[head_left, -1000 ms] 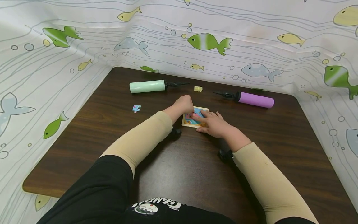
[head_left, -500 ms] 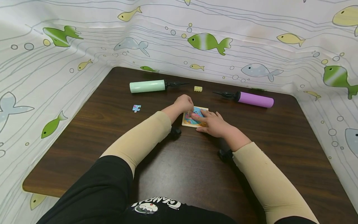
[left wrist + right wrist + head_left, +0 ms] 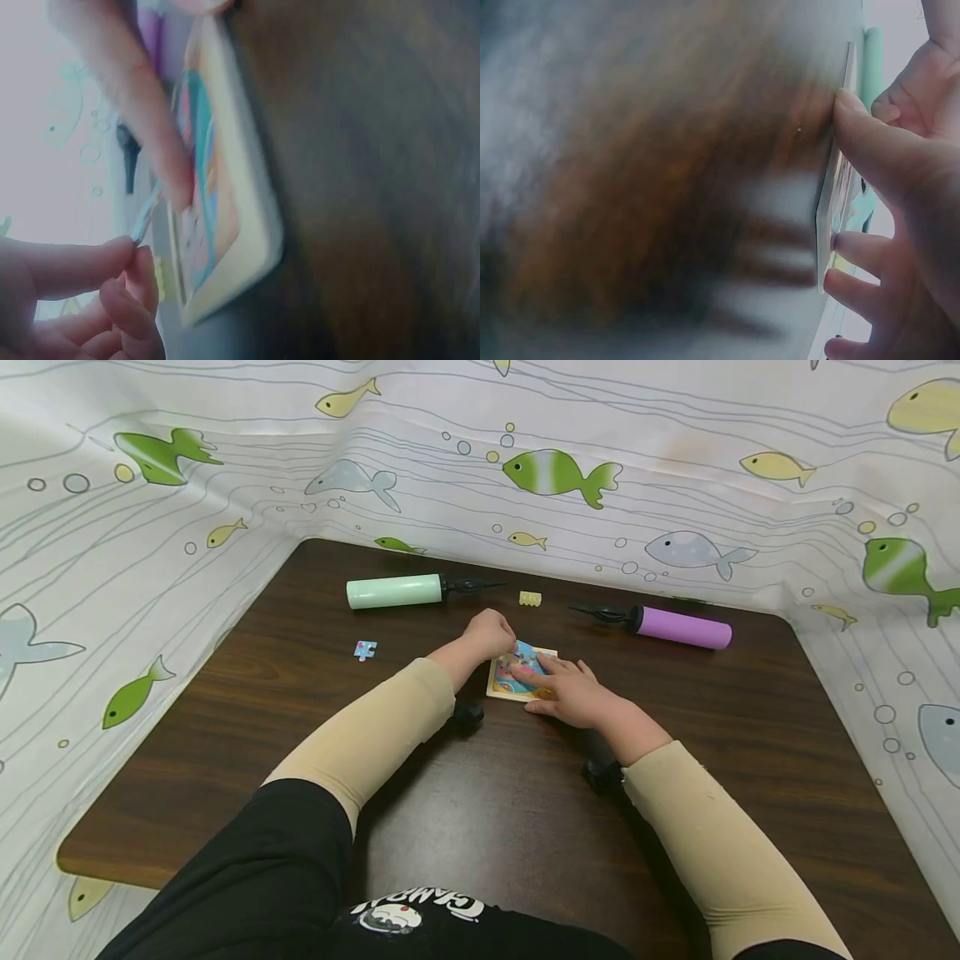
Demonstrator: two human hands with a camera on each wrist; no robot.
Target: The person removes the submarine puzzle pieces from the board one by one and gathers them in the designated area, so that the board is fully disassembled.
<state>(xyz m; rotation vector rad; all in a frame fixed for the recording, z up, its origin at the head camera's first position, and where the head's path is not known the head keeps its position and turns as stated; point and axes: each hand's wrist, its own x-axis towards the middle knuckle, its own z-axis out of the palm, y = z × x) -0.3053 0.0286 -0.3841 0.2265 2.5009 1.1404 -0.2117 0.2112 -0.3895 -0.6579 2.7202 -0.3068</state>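
Observation:
In the head view a small jigsaw puzzle (image 3: 512, 686) with a pale wooden frame lies on the dark table. Above its far left part, my left hand (image 3: 486, 635) pinches a puzzle piece (image 3: 147, 217) between thumb and forefinger, and the piece stands tilted up from the picture. My right hand (image 3: 572, 692) rests on the puzzle's right side with its fingers spread. One straight finger (image 3: 169, 169) reaches onto the picture, and the thumb (image 3: 855, 112) touches the frame's edge. Parts of the picture are hidden under both hands.
A loose blue puzzle piece (image 3: 365, 650) lies to the left. Towards the back are a mint hand pump (image 3: 395, 592), a small yellow block (image 3: 530, 599) and a purple hand pump (image 3: 684, 627). A fish-print curtain (image 3: 450, 510) surrounds the table.
My left hand has risen slightly away from the puzzle, and the pinched puzzle piece has tilted up with it. The right hand stays in place on the board.

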